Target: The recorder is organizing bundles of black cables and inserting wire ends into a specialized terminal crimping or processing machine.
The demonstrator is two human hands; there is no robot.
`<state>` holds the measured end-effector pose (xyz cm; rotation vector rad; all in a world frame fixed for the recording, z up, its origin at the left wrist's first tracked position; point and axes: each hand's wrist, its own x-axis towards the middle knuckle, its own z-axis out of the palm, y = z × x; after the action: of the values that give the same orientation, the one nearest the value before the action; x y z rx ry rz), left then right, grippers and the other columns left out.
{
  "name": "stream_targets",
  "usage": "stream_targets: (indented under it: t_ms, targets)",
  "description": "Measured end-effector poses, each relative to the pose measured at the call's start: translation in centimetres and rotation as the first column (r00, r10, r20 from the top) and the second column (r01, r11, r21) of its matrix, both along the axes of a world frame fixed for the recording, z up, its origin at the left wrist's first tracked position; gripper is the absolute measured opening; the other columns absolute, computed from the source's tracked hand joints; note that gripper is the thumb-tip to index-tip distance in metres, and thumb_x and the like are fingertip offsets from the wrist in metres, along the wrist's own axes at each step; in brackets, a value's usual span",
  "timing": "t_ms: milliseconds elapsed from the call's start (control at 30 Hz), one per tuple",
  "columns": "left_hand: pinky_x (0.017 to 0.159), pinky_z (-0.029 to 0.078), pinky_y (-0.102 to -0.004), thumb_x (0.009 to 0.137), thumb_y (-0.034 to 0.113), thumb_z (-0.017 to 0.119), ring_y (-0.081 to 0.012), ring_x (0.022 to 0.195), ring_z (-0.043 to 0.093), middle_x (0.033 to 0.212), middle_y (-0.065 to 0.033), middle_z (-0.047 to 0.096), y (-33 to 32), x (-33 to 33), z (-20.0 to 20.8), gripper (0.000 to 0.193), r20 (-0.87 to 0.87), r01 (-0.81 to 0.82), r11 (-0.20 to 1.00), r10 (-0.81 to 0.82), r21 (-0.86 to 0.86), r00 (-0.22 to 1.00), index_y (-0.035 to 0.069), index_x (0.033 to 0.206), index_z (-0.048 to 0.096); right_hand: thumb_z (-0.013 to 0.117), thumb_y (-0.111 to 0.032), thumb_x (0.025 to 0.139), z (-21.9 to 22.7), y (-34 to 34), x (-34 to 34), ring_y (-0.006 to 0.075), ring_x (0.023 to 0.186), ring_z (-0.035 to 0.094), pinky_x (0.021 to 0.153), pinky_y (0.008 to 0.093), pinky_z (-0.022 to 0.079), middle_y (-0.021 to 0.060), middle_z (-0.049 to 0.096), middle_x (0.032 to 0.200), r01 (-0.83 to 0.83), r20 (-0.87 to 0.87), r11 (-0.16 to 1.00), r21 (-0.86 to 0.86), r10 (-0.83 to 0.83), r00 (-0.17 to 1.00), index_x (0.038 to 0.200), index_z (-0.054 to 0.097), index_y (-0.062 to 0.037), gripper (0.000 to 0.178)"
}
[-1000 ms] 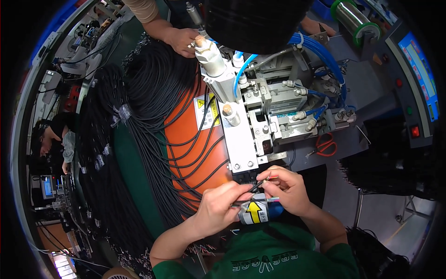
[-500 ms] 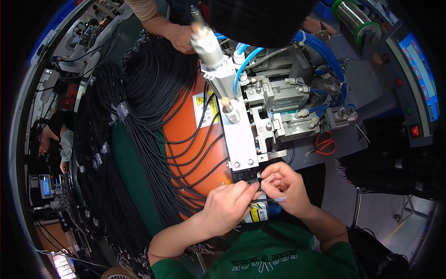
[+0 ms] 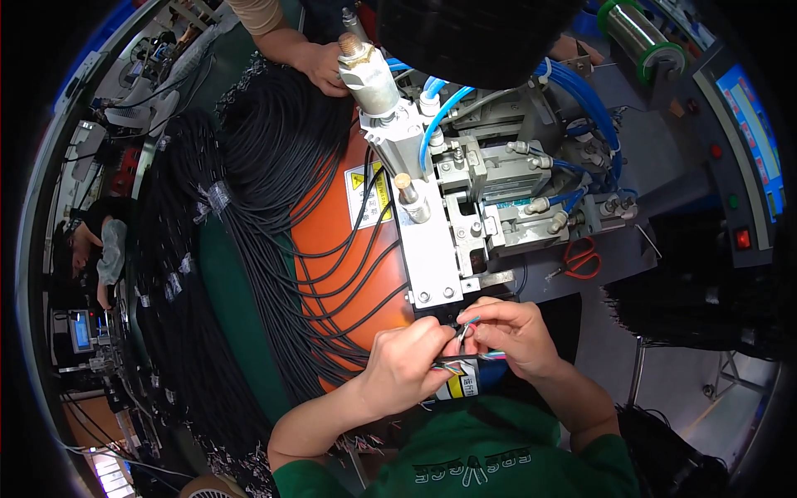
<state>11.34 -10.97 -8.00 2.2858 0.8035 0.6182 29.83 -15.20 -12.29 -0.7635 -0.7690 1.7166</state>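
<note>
My left hand (image 3: pixel 407 361) is closed, with thumb and fingertips pinching a black cable (image 3: pixel 446 359) whose thin coloured wires stick out of its end. Opposite it, the fingertips of my right hand (image 3: pixel 513 334) pinch one or more of the thin coloured wires (image 3: pixel 471 322). More coloured wire ends (image 3: pixel 493 355) show just below the right fingers. Both hands meet just in front of the machine's white metal block (image 3: pixel 427 257); the fingers partly hide the wires, and I cannot tell whether the wires touch the machine.
Black cables (image 3: pixel 266 241) sweep over the orange machine cover (image 3: pixel 349 274) on the left. Red-handled scissors (image 3: pixel 581 259) lie right of the machine, below blue air hoses (image 3: pixel 594 95). A wire spool (image 3: pixel 639 37) and control panel (image 3: pixel 751 141) stand right. Another person's hand (image 3: pixel 324 68) rests at the back.
My hands have drawn slightly back from the machine, and the coloured wires between them are now more exposed. The machine's upright rods, blurred before, look sharp now.
</note>
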Motion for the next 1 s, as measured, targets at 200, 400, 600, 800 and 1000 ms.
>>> stream_targets:
  t_ms: [200, 400, 600, 800, 1000]
  targets:
    - [0.055, 0.044, -0.0275, 0.075, -0.001, 0.06, -0.0174, 0.059, 0.055, 0.068, -0.0066, 0.056, 1.4, -0.7, -0.2, 0.008, 0.136, 0.101, 0.881, -0.042, -0.463, 0.99, 0.0, 0.083, 0.056, 0.057, 0.0, 0.089, -0.1, 0.6, 0.7, 0.0103, 0.067, 0.061, 0.051, 0.018, 0.044, 0.0089, 0.06, 0.088, -0.063, -0.013, 0.998, -0.016, 0.063, 0.998, 0.103, 0.064, 0.0062, 0.017]
    - [0.062, 0.046, -0.0251, 0.086, 0.003, 0.054, -0.0107, 0.064, 0.055, 0.073, -0.003, 0.06, 1.9, -1.1, -0.1, 0.006, 0.122, 0.114, 0.755, -0.046, -0.645, 0.991, 0.001, 0.082, 0.057, 0.058, 0.0, 0.088, 0.7, 0.9, 0.8, 0.0091, 0.064, 0.061, 0.049, 0.0175, 0.043, 0.0077, 0.061, 0.088, -0.05, 0.21, 0.993, 0.106, 0.027, 0.977, 0.102, 0.064, 0.0064, 0.016]
    - [0.06, 0.044, -0.0236, 0.09, 0.009, 0.054, -0.0064, 0.066, 0.053, 0.072, 0.0004, 0.06, 2.5, -0.8, 0.2, 0.013, 0.149, 0.127, 0.61, -0.016, -0.782, 0.989, 0.001, 0.082, 0.06, 0.059, 0.002, 0.085, -0.1, 1.2, 1.2, 0.0108, 0.062, 0.061, 0.046, 0.0178, 0.042, 0.0104, 0.062, 0.088, -0.123, 0.04, 0.992, -0.013, 0.124, 0.992, 0.097, 0.065, 0.0058, 0.013]
    - [0.053, 0.042, -0.0258, 0.081, 0.007, 0.061, -0.0122, 0.054, 0.052, 0.063, -0.0014, 0.055, 1.4, -0.5, -0.1, 0.007, 0.035, 0.056, 0.866, -0.044, -0.496, 0.998, 0.001, 0.081, 0.059, 0.064, -0.001, 0.08, 0.6, 1.4, 1.1, 0.009, 0.058, 0.059, 0.045, 0.0197, 0.041, 0.0069, 0.061, 0.08, -0.089, 0.456, 0.967, 0.238, -0.03, 0.889, 0.089, 0.063, 0.0035, 0.01]
    - [0.058, 0.046, -0.0284, 0.07, 0.009, 0.057, -0.0181, 0.072, 0.056, 0.089, -0.008, 0.053, -0.6, -0.1, -0.1, 0.042, -0.31, 0.086, 0.941, 0.021, 0.328, 0.951, -0.005, 0.11, 0.058, 0.064, -0.009, 0.073, 0.8, 1.0, -0.2, 0.024, 0.052, 0.057, 0.046, 0.034, 0.045, 0.0072, 0.05, 0.068, -0.211, 0.814, 0.791, 0.574, -0.526, 0.246, 0.07, 0.055, -0.0044, 0.01]
